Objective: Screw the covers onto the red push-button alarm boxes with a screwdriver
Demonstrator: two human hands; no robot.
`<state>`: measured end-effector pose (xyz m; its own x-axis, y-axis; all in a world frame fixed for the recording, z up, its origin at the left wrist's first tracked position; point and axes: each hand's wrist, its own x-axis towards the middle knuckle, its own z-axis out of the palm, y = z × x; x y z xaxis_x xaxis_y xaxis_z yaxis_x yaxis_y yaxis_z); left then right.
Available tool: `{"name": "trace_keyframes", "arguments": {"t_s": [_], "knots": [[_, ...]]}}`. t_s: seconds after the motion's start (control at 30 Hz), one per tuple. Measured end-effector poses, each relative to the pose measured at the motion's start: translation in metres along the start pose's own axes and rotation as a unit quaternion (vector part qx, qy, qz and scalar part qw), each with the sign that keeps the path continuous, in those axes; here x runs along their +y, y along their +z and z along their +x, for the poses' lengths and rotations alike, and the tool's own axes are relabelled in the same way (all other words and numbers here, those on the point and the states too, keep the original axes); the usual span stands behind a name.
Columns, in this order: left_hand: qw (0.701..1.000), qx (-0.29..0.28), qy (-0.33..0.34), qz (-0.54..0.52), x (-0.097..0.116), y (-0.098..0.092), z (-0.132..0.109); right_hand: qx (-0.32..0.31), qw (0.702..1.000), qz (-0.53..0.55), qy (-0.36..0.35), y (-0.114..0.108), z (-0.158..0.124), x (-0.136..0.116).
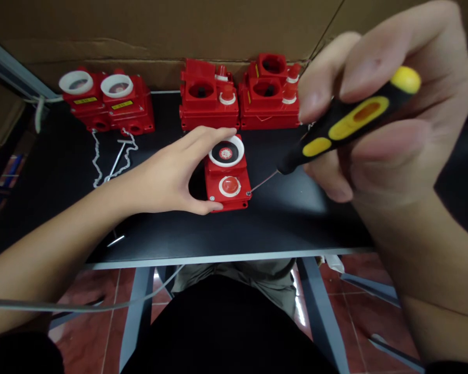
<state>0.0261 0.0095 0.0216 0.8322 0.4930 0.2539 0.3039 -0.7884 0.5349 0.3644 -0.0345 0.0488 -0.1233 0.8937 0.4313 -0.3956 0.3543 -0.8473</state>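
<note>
My left hand [183, 171] is closed around the left side of a red alarm box [215, 176], its fingers at the top rim and its thumb at the lower corner. The box lies on the black tabletop and has a white ring with a dark centre and a round red lamp [230, 185]. In my right hand [393, 104] is a screwdriver [347, 124] with a black and yellow handle. Its thin shaft slants down to the left, and the tip is at a screw [248, 194] in the box's lower right corner.
Two red boxes with white rings [119, 98] stand at the back left, with white cords hanging off them. More red housings [208, 111] line the back by a cardboard wall [148, 52]. A metal T-shaped rod [117, 161] lies left, partly behind my forearm. The table's pale front edge [234, 257] is close to my body.
</note>
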Motion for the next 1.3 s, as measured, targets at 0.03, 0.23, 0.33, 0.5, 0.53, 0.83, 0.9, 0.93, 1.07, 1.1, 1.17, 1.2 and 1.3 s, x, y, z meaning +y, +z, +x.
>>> {"name": "trace_keyframes", "arguments": {"t_s": [0.03, 0.23, 0.33, 0.5, 0.53, 0.83, 0.9, 0.93, 1.07, 1.1, 1.17, 1.2, 1.3], "knots": [[1.000, -0.003, -0.003, 0.003, 0.001, -0.001, 0.000, 0.001, 1.000, 0.004, -0.005, 0.000, 0.002, 0.002], [1.000, -0.003, -0.011, 0.003, 0.001, -0.001, 0.000, -0.021, 0.992, -0.077, -0.099, 0.008, 0.026, 0.011], [1.000, -0.005, -0.016, 0.006, 0.000, 0.000, -0.001, -0.064, 0.973, -0.163, -0.150, 0.019, 0.028, 0.002], [1.000, -0.010, -0.020, 0.008, 0.001, 0.000, 0.001, -0.060, 0.969, -0.181, -0.159, 0.027, 0.019, -0.012], [1.000, -0.011, -0.018, 0.007, 0.002, 0.000, 0.001, -0.052, 0.971, -0.174, -0.153, 0.026, 0.017, -0.012], [1.000, -0.005, -0.003, 0.010, -0.004, 0.002, 0.000, -0.035, 0.999, -0.010, 0.028, 0.013, 0.003, -0.010], [1.000, 0.003, -0.013, -0.004, -0.002, 0.001, 0.001, -0.034, 0.999, -0.007, 0.040, 0.014, 0.001, -0.010], [1.000, 0.005, -0.017, -0.012, -0.001, 0.001, 0.001, -0.034, 0.998, -0.010, 0.043, 0.014, 0.001, -0.011], [1.000, -0.001, 0.003, -0.013, 0.000, -0.001, 0.002, -0.028, 0.998, -0.026, 0.045, 0.015, 0.000, -0.013], [1.000, -0.001, 0.013, -0.008, -0.001, -0.002, 0.001, -0.026, 0.998, -0.030, 0.045, 0.015, 0.000, -0.013], [1.000, 0.003, 0.026, -0.002, -0.003, -0.002, 0.000, -0.023, 0.998, -0.037, 0.044, 0.016, 0.001, -0.014], [1.000, 0.003, 0.026, 0.001, -0.004, -0.002, -0.001, -0.021, 0.998, -0.041, 0.044, 0.016, 0.001, -0.015], [1.000, -0.003, 0.010, 0.007, -0.003, -0.002, -0.003, -0.019, 0.997, -0.050, 0.048, 0.017, -0.001, -0.016]]}}
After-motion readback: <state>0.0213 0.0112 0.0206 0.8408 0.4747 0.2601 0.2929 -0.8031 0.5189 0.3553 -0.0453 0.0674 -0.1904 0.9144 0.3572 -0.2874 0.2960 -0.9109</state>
